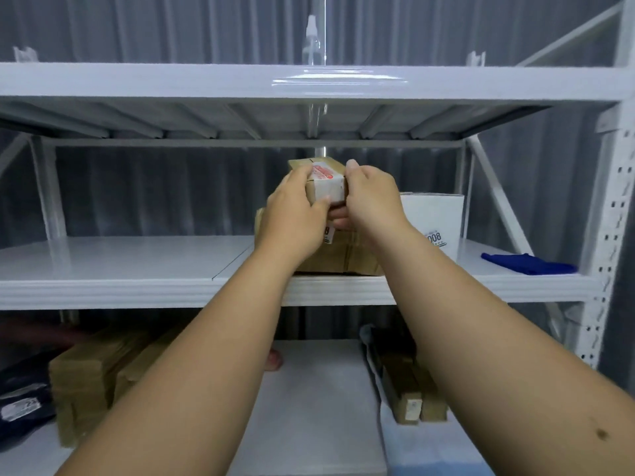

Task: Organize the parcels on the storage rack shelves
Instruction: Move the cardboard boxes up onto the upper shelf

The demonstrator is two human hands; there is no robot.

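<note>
Item: small cardboard parcel (326, 182), brown, with white tape and a red-printed label, held at the centre of the frame above a larger brown carton (338, 255) on the middle shelf (120, 269). It is gripped on its left side by the left hand (295, 214) and on its right side by the right hand (372, 197), fingers curled round the edges. Whether its base is touching the carton cannot be told.

Handling: judged light and stiff, since it is carried by the fingers alone; the taped faces are likely smooth, so the bare cardboard side edges are thought the safer hold. Contents unknown; fragility cannot be told.

Adjacent stock: a white box (434, 219) with a printed label, just right of the carton; a blue cloth (529, 264) at the right end of the shelf. On the lower shelf (309, 407): brown cartons (86, 383) at lower left, a dark mailer bag (20, 403) at the far left edge, narrow long boxes (409, 393) at lower right.

Surface and room: white painted metal rack, glossy shelves, a perforated upright (615, 235) at right; a clear spray bottle (313, 42) on the top shelf; grey corrugated wall (171, 190) behind.
</note>
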